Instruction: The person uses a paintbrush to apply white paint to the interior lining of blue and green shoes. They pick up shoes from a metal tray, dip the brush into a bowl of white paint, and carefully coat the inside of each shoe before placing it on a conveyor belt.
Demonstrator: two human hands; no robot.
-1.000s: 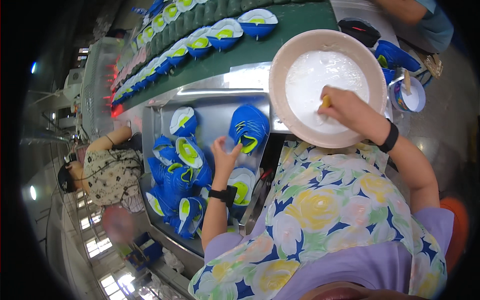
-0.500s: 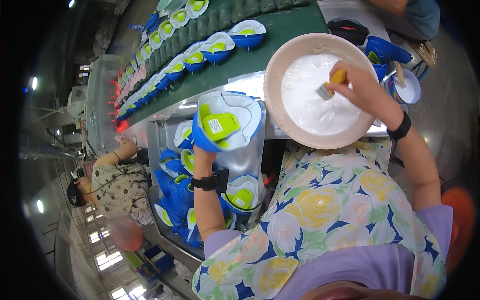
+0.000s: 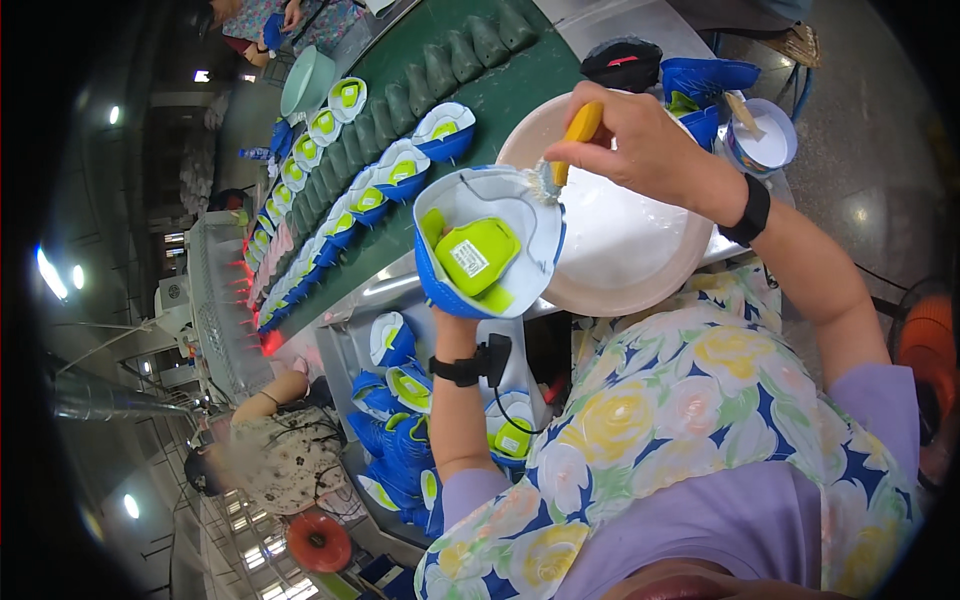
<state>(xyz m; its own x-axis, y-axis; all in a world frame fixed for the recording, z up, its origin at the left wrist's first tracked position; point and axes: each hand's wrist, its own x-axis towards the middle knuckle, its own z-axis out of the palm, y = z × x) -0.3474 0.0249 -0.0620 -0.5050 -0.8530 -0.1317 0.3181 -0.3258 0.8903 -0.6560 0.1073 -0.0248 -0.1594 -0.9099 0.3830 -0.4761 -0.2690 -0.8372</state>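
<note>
In my left hand point(image 3: 455, 326) is a blue shoe upper point(image 3: 520, 235), its pale grey underside turned up and a lime-green piece with a white label inside. The upper hides most of that hand's fingers. My right hand point(image 3: 635, 145) grips a yellow-handled brush point(image 3: 582, 122), its white-coated bristles touching the upper's rim on the right. Behind and below this hand stands a wide beige basin point(image 3: 600, 298) of white liquid point(image 3: 640, 235), partly covered by the upper and my hand.
Rows of similar uppers point(image 3: 400, 165) and dark shoe lasts point(image 3: 460, 60) line a green conveyor point(image 3: 515, 85). A metal bin point(image 3: 350, 335) of blue uppers point(image 3: 395, 450) is at left. A small tub point(image 3: 765, 140), more uppers point(image 3: 705, 80) and a co-worker point(image 3: 290, 460) are nearby.
My right hand has lifted the brush from the basin and brought it left onto the upper's rim. The upper has shifted slightly right, towards the basin.
</note>
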